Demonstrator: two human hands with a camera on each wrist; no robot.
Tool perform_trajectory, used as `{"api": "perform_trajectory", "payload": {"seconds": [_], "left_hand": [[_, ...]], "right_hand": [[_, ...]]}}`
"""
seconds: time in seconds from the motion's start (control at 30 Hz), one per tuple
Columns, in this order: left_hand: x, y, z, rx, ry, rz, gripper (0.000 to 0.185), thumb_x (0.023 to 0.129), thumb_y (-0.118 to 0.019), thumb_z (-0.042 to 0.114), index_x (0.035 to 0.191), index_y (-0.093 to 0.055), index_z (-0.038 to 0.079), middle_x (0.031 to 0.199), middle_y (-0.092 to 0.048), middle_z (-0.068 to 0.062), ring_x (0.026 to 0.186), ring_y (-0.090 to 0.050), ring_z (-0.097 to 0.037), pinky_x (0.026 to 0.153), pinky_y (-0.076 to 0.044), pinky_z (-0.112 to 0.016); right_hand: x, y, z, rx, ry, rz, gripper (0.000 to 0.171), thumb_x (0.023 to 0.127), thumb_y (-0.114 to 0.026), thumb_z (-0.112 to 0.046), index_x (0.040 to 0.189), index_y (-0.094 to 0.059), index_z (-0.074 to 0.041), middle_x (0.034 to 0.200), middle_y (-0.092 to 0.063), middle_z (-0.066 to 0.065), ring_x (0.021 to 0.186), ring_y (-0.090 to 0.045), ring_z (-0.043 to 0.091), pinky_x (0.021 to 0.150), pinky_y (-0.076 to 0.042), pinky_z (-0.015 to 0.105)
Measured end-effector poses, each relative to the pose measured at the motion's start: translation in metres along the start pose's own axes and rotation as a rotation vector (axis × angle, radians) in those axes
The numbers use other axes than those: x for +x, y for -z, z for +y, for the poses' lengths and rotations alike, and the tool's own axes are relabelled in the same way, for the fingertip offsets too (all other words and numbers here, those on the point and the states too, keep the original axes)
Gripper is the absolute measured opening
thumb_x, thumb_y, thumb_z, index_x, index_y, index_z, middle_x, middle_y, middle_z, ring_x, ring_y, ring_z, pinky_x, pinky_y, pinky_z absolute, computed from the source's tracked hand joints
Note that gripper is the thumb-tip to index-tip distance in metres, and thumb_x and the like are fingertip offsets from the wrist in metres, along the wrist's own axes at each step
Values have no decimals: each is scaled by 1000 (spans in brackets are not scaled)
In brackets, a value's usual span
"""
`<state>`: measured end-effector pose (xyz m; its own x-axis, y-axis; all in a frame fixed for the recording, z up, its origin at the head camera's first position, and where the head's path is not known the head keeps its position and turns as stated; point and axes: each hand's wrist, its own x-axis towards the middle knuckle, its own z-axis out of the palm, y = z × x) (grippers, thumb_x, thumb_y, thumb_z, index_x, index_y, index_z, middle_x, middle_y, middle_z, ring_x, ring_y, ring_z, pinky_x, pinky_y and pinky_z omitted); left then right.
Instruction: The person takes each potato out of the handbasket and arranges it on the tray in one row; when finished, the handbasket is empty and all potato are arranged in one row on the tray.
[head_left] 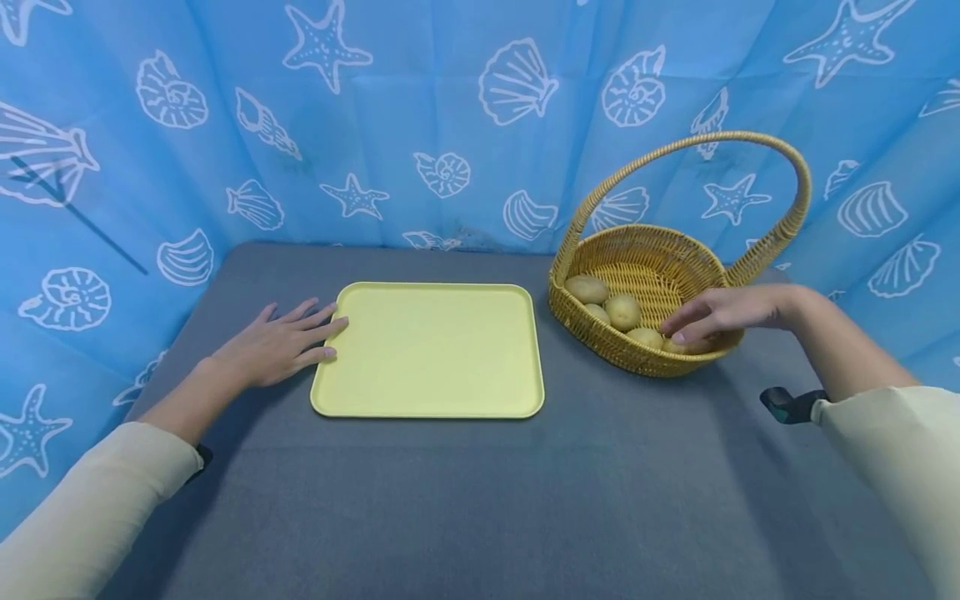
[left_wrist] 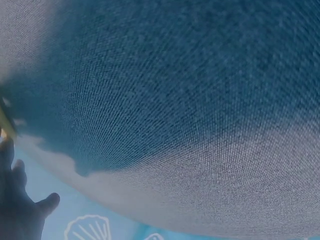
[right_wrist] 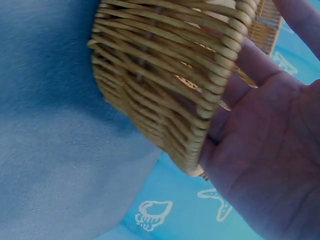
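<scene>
Here, potatoes (head_left: 623,312) in a wicker basket (head_left: 633,359), right hand (head_left: 727,309) over them, grip unclear, left hand (head_left: 279,346) splayed at yellow tray (head_left: 431,354)

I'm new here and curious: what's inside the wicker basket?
Several potatoes lie along the left and near sides of the basket, woven bottom showing behind them. The right hand partly covers the right end, so whatever lies directly beneath is hidden.

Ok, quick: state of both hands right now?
Left hand: open, fingers spread at the left edge of the yellow tray.
Right hand: in the basket, at the potatoes; whether it grips one cannot be told.
</scene>
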<state>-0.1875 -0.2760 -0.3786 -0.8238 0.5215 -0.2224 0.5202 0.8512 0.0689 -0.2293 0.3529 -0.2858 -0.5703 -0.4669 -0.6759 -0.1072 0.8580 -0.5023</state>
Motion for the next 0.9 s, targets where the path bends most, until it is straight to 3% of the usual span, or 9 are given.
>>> {"api": "perform_trajectory", "payload": {"seconds": [0.17,0.37,0.47,0.9], "left_hand": [[0,1,0,8,-2,-1,65,105,-36,55,159,-29,18,164,-20,-13,150,-11,-40,110,-10,-74],[-1,2,1,-7,-1,2,65,105,-38,53,159,-29,18,164,-21,-13,150,-12,-41,110,-10,-74],[-1,2,1,-17,3,0,65,105,-37,54,159,-28,19,164,-20,-13,151,-11,-40,110,-10,-74],[0,-1,-1,-41,-2,7,65,105,-36,54,159,-28,19,165,-19,-13,151,-10,-41,109,-12,-75]], "right_hand": [[7,13,2,83,-51,-87,67,99,-56,-39,151,-39,1,156,-29,30,144,-20,50,112,-23,66],[16,23,5,159,-134,-149,64,97,-62,-34,146,-42,2,140,-50,17,128,-50,30,105,-44,43],[19,24,6,212,-172,-175,58,96,-65,-28,142,-45,2,130,-53,10,116,-54,21,98,-48,35],[27,27,-3,288,-260,-258,47,91,-71,-13,135,-57,-5,107,-61,4,94,-58,15,87,-50,31]]}}
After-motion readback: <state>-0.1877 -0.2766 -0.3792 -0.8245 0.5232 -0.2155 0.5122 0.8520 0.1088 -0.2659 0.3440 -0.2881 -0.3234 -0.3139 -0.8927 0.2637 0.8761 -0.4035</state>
